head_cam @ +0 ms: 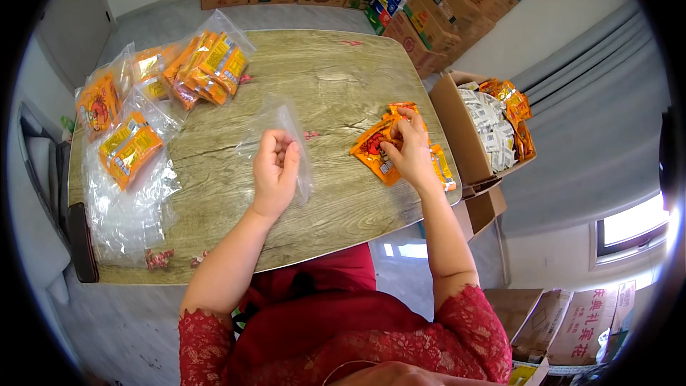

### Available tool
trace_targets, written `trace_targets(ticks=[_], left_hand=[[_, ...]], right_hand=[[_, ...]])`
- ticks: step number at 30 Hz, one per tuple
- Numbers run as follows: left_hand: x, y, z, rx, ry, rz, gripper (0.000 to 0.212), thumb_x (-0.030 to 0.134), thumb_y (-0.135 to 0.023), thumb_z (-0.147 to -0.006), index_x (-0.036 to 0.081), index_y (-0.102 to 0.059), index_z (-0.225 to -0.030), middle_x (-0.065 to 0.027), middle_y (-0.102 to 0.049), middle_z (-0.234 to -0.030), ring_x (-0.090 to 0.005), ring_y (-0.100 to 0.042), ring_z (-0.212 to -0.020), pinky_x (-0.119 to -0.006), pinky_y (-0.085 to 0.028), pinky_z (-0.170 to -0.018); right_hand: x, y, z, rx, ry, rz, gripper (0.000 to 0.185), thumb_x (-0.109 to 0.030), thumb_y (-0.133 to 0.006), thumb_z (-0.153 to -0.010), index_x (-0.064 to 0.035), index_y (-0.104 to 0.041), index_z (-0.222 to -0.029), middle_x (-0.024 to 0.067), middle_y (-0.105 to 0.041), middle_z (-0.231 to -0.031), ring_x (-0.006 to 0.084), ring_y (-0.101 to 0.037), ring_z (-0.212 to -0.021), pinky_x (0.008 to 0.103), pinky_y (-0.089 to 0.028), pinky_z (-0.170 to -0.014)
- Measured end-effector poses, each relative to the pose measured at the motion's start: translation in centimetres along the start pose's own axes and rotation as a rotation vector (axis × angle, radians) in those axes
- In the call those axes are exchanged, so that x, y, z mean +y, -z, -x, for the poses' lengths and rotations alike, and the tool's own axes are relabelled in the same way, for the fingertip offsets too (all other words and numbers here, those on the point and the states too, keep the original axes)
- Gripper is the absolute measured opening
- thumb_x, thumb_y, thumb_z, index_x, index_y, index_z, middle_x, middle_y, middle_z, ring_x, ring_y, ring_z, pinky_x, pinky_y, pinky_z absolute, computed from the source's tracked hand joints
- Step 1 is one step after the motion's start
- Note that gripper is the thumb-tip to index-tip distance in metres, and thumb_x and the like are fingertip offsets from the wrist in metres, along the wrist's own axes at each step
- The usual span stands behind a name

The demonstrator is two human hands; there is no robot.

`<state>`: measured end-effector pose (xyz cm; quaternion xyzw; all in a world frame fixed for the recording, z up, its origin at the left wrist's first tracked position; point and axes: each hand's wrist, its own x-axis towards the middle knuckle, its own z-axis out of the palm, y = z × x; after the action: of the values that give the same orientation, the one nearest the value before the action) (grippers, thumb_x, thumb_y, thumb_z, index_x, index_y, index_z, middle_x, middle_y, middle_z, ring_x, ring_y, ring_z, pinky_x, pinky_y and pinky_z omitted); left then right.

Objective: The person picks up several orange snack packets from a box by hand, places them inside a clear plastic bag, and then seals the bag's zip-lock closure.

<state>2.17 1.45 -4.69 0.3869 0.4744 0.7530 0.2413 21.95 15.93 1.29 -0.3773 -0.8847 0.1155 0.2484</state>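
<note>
My left hand (pixel 274 171), its fingers curled, holds a clear plastic bag (pixel 304 174) over the middle of the table. The bag looks empty and spreads out on both sides of the hand. On the right, my right hand (pixel 410 150) reaches onto orange snack packets (pixel 375 147), thumb and fingertips touching the top one. Whether the fingers grip it cannot be told. Another orange packet (pixel 444 169) lies partly under the right wrist, near the table's right edge.
At left, clear bags filled with orange packets (pixel 206 67) lie by one packet (pixel 131 145) on flat plastic bags (pixel 126 214). A dark phone case (pixel 83 241) sits at the corner. Beside the table's right edge, an open carton (pixel 455 128) holds white sachets (pixel 490 128) and orange packets.
</note>
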Motion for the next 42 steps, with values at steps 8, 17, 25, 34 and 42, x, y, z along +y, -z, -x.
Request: trace_targets(ticks=[8,17,25,34,42], left_hand=[[0.2,-0.2,0.0,-0.008,0.015,-0.019,0.008,0.006,-0.051,-0.089,0.005,-0.044,-0.091,0.0035,-0.046,-0.072,-0.0010,-0.040,-0.059,-0.016,-0.034,-0.052],[1.6,-0.2,-0.1,-0.052,-0.070,-0.322,0.012,0.004,-0.054,-0.085,0.004,-0.056,-0.098,-0.0017,-0.053,-0.072,-0.0050,-0.045,-0.057,-0.019,-0.035,-0.050],[1.9,-0.6,0.6,-0.344,-0.183,-0.523,0.018,0.003,-0.060,-0.079,0.006,-0.064,-0.097,-0.0118,-0.058,-0.078,-0.0294,-0.057,-0.066,-0.034,-0.047,-0.059],[1.5,-0.2,-0.1,-0.267,0.153,-0.338,0.017,0.012,-0.053,-0.090,-0.002,-0.063,-0.094,-0.0071,-0.065,-0.080,-0.0116,-0.058,-0.071,-0.025,-0.045,-0.063],[2.5,-1.1,0.7,-0.228,-0.021,-0.522,0.017,0.009,-0.057,-0.085,0.000,-0.064,-0.098,-0.0127,-0.064,-0.080,-0.0175,-0.060,-0.063,-0.027,-0.047,-0.057]], right_hand=[[-1.1,1.0,-0.3,-0.268,-0.076,0.048,0.025,-0.009,-0.065,-0.074,-0.0045,-0.048,-0.091,0.0195,-0.058,-0.087,0.0375,-0.056,-0.081,0.0432,-0.042,-0.081],[-0.8,1.7,0.6,-0.279,-0.188,-0.788,0.061,-0.007,-0.065,-0.076,-0.0018,-0.036,-0.130,0.0062,-0.058,-0.096,0.0150,-0.057,-0.092,0.0264,-0.047,-0.072],[-7.9,-0.2,3.8,-0.623,0.053,-1.106,0.043,0.001,-0.057,-0.081,0.0010,-0.045,-0.122,0.0090,-0.053,-0.114,0.0156,-0.050,-0.107,0.0275,-0.039,-0.092],[-6.8,-3.5,4.6,-0.164,-0.168,-1.013,0.048,0.006,-0.054,-0.080,-0.0005,-0.033,-0.123,0.0177,-0.057,-0.104,0.0187,-0.056,-0.098,0.0284,-0.044,-0.085],[-7.7,-3.9,4.9,0.185,0.039,-0.245,0.038,-0.002,-0.064,-0.074,-0.0034,-0.048,-0.109,0.0165,-0.060,-0.096,0.0344,-0.060,-0.082,0.0379,-0.048,-0.071]])
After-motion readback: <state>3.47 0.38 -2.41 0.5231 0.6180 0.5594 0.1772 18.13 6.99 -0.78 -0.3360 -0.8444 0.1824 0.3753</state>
